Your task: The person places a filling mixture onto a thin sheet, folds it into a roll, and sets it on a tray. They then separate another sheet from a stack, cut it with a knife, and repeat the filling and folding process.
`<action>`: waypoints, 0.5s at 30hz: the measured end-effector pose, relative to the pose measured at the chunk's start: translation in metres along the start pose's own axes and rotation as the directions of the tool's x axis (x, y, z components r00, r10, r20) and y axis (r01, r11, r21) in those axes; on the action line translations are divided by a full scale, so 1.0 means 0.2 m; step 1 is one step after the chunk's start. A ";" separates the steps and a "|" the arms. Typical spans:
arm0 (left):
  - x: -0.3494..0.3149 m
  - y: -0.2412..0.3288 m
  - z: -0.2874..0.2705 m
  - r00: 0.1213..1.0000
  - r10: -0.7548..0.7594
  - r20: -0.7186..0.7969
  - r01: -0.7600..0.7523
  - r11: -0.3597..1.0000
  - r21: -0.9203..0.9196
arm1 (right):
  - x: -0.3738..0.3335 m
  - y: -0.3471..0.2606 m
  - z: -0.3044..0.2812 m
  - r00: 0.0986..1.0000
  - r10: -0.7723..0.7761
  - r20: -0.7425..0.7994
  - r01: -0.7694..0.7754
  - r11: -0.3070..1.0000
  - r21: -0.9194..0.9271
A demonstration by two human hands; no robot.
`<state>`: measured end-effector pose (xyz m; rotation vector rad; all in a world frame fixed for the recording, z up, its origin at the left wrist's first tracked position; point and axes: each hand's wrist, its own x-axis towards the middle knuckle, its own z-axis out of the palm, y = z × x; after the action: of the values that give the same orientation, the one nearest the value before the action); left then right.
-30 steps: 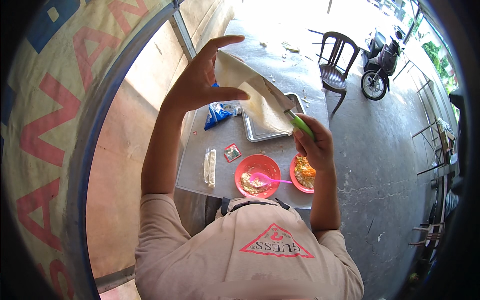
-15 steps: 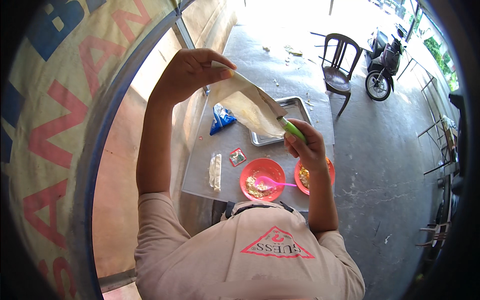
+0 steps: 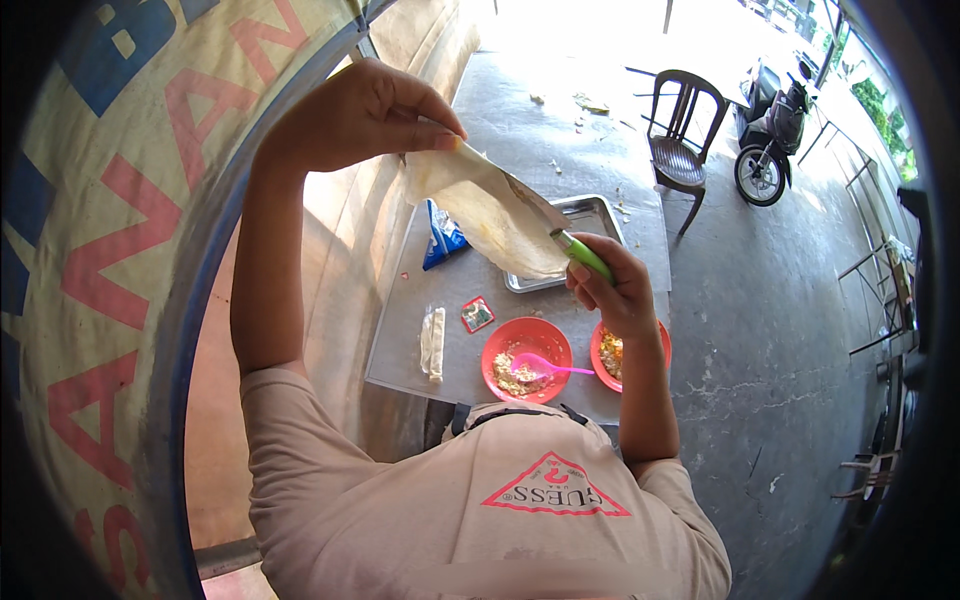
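My left hand (image 3: 375, 112) is raised above the table, thumb and fingers pinching the upper corner of a thin, pale, floppy wrapper sheet (image 3: 480, 215). The sheet hangs slantwise from it down to the right. Lower right, my right hand (image 3: 618, 290) is closed around the green handle of a knife (image 3: 585, 256). Its blade runs up and left along the sheet's edge; part of the blade is hidden by the sheet. Under the sheet lies a rectangular metal tray (image 3: 606, 212). An orange-red bowl (image 3: 560, 345) holds a crumbly pale filling and a pink spoon (image 3: 540, 367).
A second orange-red bowl (image 3: 663, 368) with yellowish food sits partly behind my right forearm. On the grey table (image 3: 395, 345) lie a blue packet (image 3: 442, 240), a small red-edged packet (image 3: 478, 315) and a long clear-wrapped pack (image 3: 432, 345). Beyond stand a chair (image 3: 680, 165) and a motorbike (image 3: 765, 150).
My left hand has moved left and slightly up, drawing the sheet's corner with it. The right hand with the knife has stayed nearly in place.
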<state>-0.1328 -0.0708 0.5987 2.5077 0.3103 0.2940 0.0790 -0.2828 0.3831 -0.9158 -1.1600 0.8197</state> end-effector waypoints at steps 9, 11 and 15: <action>0.02 -0.02 -0.01 1.000 0.013 0.018 -0.012 0.999 -0.034 | 0.00 -0.01 0.00 1.000 -0.016 -0.007 0.017 1.000 0.013; 0.02 -0.04 -0.01 1.000 0.015 0.015 -0.014 0.999 -0.052 | 0.00 -0.01 -0.01 1.000 -0.009 -0.017 0.009 1.000 0.005; 0.03 -0.05 -0.03 0.997 0.042 0.064 -0.040 0.999 -0.032 | 0.00 -0.01 -0.01 1.000 -0.008 -0.006 0.007 1.000 -0.026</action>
<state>-0.1307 -0.0589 0.5981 2.4898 0.2267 0.2311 0.0814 -0.2843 0.3850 -0.9342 -1.1700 0.7967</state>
